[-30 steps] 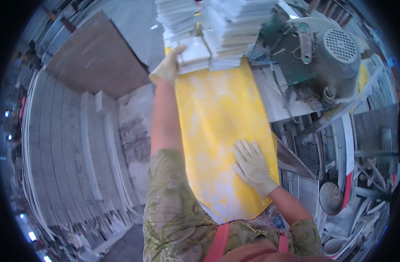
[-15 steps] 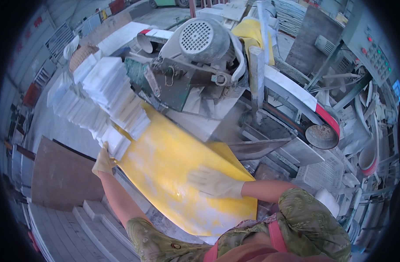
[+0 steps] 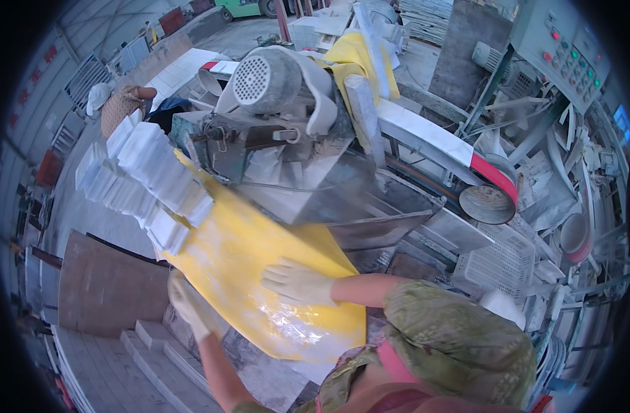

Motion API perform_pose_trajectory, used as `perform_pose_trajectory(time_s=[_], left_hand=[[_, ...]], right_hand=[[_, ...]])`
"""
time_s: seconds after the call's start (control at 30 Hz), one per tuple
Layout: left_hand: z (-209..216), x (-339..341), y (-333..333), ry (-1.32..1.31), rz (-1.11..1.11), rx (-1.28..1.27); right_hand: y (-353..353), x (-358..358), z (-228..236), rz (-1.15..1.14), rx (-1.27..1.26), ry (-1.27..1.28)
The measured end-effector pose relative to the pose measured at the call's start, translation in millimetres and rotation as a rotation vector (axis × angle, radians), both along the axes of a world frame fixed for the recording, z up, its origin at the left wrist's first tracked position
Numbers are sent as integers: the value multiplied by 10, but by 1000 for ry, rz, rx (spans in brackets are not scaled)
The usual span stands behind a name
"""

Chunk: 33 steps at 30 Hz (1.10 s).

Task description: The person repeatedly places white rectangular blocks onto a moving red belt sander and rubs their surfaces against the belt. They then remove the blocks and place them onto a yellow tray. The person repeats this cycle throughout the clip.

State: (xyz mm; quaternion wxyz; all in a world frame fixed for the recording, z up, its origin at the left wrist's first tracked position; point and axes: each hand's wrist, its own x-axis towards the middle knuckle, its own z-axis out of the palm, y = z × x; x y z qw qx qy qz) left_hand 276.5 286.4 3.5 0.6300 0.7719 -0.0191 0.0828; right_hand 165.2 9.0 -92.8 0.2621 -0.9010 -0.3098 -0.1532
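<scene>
Gloved and flat, your right hand rests on the near part of a yellow sheet, palm down, fingers extended and holding nothing. Your left hand, also gloved, hangs just beside the sheet's left edge, loosely open with its fingers nearly straight and nothing seen in its hold; whether it touches the edge you cannot tell from this angle. The sheet slants away from your body toward the upper left, glossy at its near end and smeared with white powder along much of its length, so the surface appears only partly free of dust. Grey slabs lie low on your left, with a brown board leaning past them; a white basket sits off to your right. At the sheet's far end stand the white tiles, already piled in uneven, leaning stacks, none of them in your hands; by the look of it the piling there is well along, though no tally can be made. Beyond the sheet's right side sits a dusty motor, with a control panel at upper right. Past the stacks, a co-worker bends over, and a green vehicle stands in the background.
</scene>
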Motion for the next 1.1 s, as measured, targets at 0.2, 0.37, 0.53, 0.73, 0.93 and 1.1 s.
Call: perform_pose_trajectory(time_s=[0.2, 0.37, 0.53, 0.73, 0.93, 1.1], left_hand=[[-157, -1397, -1140, 253, 9, 106], [123, -1898, -1988, 315, 161, 80], [-406, -1515, -2498, 333, 256, 469], [-1274, -1102, -2510, 320, 382, 1189], [-1266, -1157, -2573, 266, 417, 1186], [-1247, -1143, -2601, 256, 403, 1198]], right_hand=[[5, 66, -61, 12, 126, -5], [-543, 150, 220, 253, 402, 158], [-2933, 42, 428, -20, 364, -151], [-5676, -1056, 490, -782, -59, -194], [-5995, -1584, 115, -960, -289, 155], [-5969, -1558, -86, -1008, -298, 181]])
